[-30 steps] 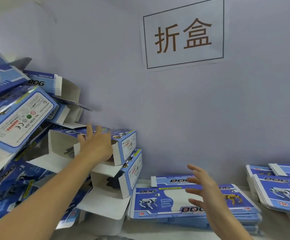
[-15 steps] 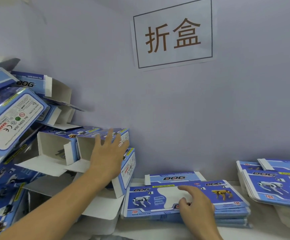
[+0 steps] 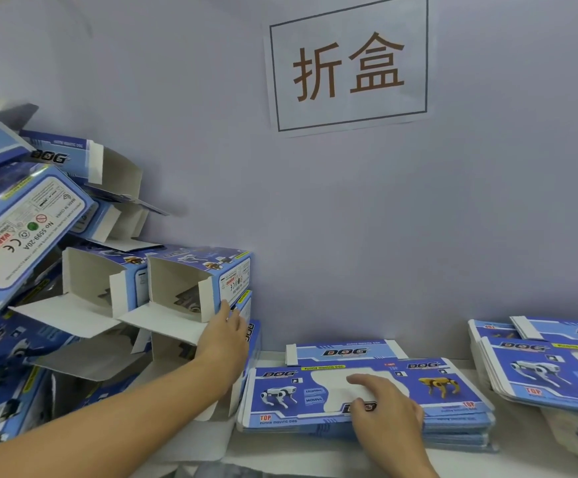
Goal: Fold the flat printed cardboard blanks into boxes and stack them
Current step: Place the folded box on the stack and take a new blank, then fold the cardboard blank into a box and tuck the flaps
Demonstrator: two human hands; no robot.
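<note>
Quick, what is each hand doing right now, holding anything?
Left hand: open, fingertips against the folded boxes, gripping nothing.
Right hand: open, resting flat on the top flat blank, not yet lifting it.

Packing workstn: box blanks point(image 3: 367, 395), sign point(image 3: 349, 63)

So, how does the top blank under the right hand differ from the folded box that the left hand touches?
The top blank lies flat on its pile; the folded box stands opened up, with its end open and flaps out. The blank sits low on the table, the box high on a stack. Both carry the same blue dog print.
</note>
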